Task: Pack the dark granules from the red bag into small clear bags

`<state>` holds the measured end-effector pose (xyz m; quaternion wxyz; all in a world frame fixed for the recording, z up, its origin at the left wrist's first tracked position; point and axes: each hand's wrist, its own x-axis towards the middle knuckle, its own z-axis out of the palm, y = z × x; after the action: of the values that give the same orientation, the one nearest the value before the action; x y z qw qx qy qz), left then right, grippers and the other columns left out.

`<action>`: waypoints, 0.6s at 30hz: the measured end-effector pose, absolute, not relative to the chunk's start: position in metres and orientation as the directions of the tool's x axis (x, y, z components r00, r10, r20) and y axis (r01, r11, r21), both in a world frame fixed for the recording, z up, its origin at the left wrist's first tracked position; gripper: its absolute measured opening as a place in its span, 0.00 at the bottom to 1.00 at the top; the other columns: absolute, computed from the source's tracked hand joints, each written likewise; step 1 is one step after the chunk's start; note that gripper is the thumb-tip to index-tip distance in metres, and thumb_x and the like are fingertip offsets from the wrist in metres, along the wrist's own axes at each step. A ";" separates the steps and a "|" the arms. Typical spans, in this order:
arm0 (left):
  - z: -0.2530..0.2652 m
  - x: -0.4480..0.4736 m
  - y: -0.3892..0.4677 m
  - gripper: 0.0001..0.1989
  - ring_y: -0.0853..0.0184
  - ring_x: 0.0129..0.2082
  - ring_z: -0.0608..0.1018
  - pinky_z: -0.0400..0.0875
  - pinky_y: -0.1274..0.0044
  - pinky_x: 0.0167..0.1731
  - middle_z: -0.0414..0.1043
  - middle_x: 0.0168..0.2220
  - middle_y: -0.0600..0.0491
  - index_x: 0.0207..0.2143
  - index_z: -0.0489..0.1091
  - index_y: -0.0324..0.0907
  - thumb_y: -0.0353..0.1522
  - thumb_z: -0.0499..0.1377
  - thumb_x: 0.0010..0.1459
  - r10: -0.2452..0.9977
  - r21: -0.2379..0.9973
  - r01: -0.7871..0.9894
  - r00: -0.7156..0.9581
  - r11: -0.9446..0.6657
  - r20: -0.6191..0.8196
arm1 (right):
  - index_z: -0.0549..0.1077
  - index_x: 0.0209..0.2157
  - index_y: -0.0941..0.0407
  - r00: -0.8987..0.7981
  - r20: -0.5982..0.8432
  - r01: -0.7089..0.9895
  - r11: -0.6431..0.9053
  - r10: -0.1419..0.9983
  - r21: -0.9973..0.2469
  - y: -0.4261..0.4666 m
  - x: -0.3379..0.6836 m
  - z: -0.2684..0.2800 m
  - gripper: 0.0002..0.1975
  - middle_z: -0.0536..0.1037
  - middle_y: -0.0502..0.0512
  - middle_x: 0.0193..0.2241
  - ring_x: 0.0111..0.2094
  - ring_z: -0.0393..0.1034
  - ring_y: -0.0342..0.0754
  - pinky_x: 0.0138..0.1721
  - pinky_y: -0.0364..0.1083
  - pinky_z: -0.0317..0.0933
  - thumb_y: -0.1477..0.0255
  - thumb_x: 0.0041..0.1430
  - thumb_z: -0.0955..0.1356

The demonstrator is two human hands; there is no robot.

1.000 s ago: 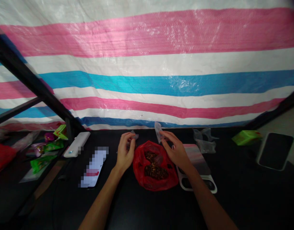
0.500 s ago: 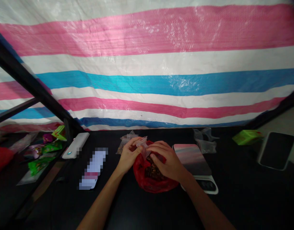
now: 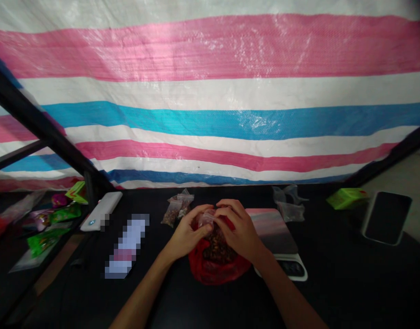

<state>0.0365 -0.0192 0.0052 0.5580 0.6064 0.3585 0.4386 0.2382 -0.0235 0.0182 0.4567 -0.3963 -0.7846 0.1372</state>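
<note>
A small clear plastic bag [image 3: 207, 217] is pinched between both hands, over an open red plastic bag [image 3: 220, 274]. Brown, grainy dried pieces [image 3: 218, 249] fill the red bag. My left hand [image 3: 189, 234] grips the clear bag from the left, thumb on its near side. From the right, my right hand [image 3: 239, 230] closes its fingertips on the same bag, partly covering it. Whether anything is inside the clear bag is hard to make out. Just beyond my left hand lie filled small clear bags [image 3: 172, 212].
A flat scale [image 3: 274, 233] sits right of the red bag, with more clear bags [image 3: 292, 210] behind it. Farther right are a green box [image 3: 347, 198] and a dark-screened device [image 3: 388, 217]. A white device [image 3: 102, 211], a blurred-out phone [image 3: 129, 244] and green packets [image 3: 47, 242] are leftward.
Both hands and the clear bag have come lower and closer over the red bag's opening. More of the filled small bags shows behind my left hand. The view has shifted slightly.
</note>
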 end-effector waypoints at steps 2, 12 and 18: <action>0.008 0.035 -0.019 0.36 0.54 0.53 0.79 0.74 0.68 0.52 0.76 0.55 0.43 0.61 0.70 0.44 0.49 0.69 0.54 0.907 0.994 -0.074 0.409 -0.079 0.102 | 0.75 0.42 0.49 -0.294 0.611 0.494 0.664 0.735 -0.561 -0.024 0.238 0.018 0.07 0.75 0.56 0.47 0.52 0.70 0.53 0.53 0.54 0.67 0.74 0.69 0.66; 0.006 0.028 -0.009 0.29 0.64 0.35 0.80 0.73 0.74 0.38 0.80 0.42 0.46 0.55 0.74 0.41 0.51 0.64 0.59 0.953 0.988 -0.143 0.304 0.055 -0.009 | 0.75 0.46 0.50 -0.425 0.453 0.516 0.620 0.784 -0.590 -0.025 0.249 0.035 0.13 0.77 0.56 0.47 0.50 0.71 0.54 0.53 0.54 0.64 0.78 0.61 0.68; 0.013 0.017 -0.005 0.27 0.68 0.29 0.74 0.68 0.77 0.30 0.75 0.33 0.51 0.53 0.74 0.39 0.50 0.63 0.60 0.992 0.995 0.001 0.074 -0.099 0.099 | 0.79 0.44 0.49 -0.552 0.253 0.603 0.590 0.795 -0.537 -0.022 0.267 0.028 0.23 0.82 0.52 0.43 0.51 0.70 0.55 0.60 0.58 0.55 0.83 0.47 0.68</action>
<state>0.0168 -0.0049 0.0126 0.4915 0.5436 0.4570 0.5041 0.2667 -0.0223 0.0280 0.2415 -0.4073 -0.8582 0.1983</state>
